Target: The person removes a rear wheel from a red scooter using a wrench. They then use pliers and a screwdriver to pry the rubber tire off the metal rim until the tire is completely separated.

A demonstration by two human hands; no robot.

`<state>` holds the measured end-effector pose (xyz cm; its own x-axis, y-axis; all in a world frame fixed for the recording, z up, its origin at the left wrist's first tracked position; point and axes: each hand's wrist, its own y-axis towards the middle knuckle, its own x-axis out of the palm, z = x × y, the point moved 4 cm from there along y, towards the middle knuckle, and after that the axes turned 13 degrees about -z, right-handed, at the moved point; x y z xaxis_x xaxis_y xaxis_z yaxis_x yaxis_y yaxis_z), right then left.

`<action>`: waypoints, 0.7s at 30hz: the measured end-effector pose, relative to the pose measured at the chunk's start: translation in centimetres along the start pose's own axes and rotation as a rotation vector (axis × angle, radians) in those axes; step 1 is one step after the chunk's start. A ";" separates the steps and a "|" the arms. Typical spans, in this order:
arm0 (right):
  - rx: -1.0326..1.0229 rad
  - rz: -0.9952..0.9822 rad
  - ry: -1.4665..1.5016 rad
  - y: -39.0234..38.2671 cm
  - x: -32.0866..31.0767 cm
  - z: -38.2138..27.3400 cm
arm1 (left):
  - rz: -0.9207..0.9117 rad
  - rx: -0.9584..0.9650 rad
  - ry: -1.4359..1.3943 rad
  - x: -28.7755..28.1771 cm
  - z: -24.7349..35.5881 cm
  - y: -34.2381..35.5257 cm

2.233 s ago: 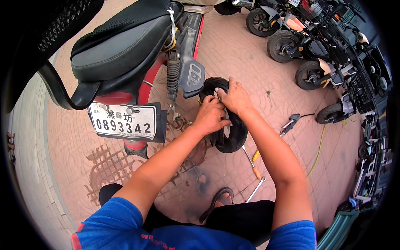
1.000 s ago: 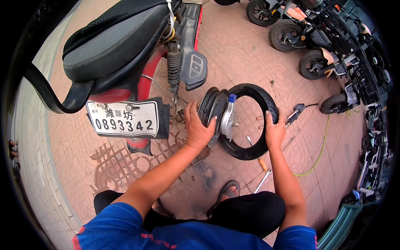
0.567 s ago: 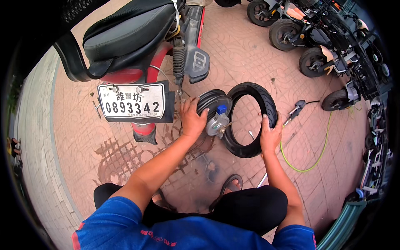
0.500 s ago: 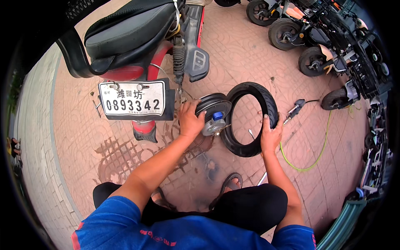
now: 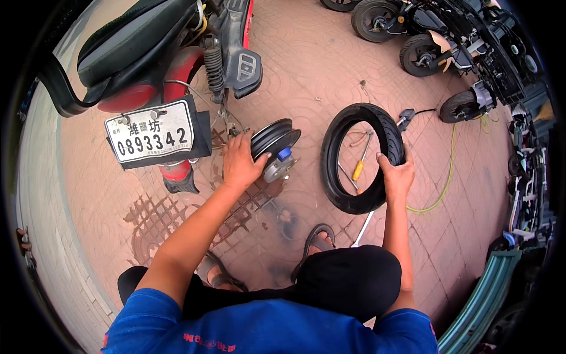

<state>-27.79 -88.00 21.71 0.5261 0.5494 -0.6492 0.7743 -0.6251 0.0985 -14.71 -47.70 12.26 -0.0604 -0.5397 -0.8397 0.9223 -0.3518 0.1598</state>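
Note:
My left hand (image 5: 240, 162) grips the left side of a black wheel rim (image 5: 272, 134), which has a grey hub drum and a blue part on its face. The rim stands tilted behind the scooter. To its right, my right hand (image 5: 397, 178) holds a black tyre (image 5: 337, 192) by its right edge, thumb on the near wall and fingers round the outside. Rim and tyre are apart. Through the tyre's opening I see a yellow-handled screwdriver (image 5: 358, 170) and orange-handled pliers (image 5: 361, 140) on the paving.
A red scooter (image 5: 183, 65) with a black seat and a white number plate (image 5: 150, 134) stands at the left. An air-hose tool (image 5: 405, 118) with a green hose (image 5: 451, 162) lies right of the tyre. Parked scooters (image 5: 421, 54) line the far right. A metal bar (image 5: 364, 229) lies near my knee.
The tyre has moved right, away from the rim it overlapped, baring the tools behind it. The view has shifted, with the scooter now further left. Both hands keep their grips.

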 end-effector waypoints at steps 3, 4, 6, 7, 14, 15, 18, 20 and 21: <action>-0.084 -0.003 -0.120 -1.3 -1.5 -3.3 | 0.016 -0.023 -0.046 0.6 -0.5 -0.2; -0.075 -0.005 -0.109 -1.6 -1.8 -3.3 | 0.019 -0.011 -0.042 0.5 0.1 -0.1; -0.057 -0.013 -0.086 -2.0 -2.2 -3.3 | 0.025 0.010 -0.033 0.1 1.2 0.4; -0.022 -0.036 -0.063 -2.3 -2.2 -3.5 | 0.034 0.019 -0.014 -0.4 1.7 0.4; 0.006 -0.203 -0.084 -3.5 0.7 -2.8 | 0.061 0.075 0.050 -1.0 1.5 0.6; -0.027 -0.225 -0.107 -3.6 0.8 -3.4 | 0.068 0.070 0.046 -1.0 1.2 0.5; -0.038 -0.339 -0.093 -3.7 1.0 -4.0 | 0.097 0.109 0.066 -0.8 1.5 0.8; -0.024 -0.405 -0.084 -4.0 1.2 -5.1 | 0.099 0.138 0.050 -1.2 2.8 1.2; -0.030 -0.434 -0.085 -4.3 1.1 -6.1 | 0.100 0.156 0.047 -1.5 3.4 1.5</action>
<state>-28.39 -81.28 25.20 0.1202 0.7091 -0.6947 0.9275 -0.3298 -0.1761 -14.51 -50.00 15.48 0.0495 -0.5429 -0.8384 0.8525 -0.4144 0.3187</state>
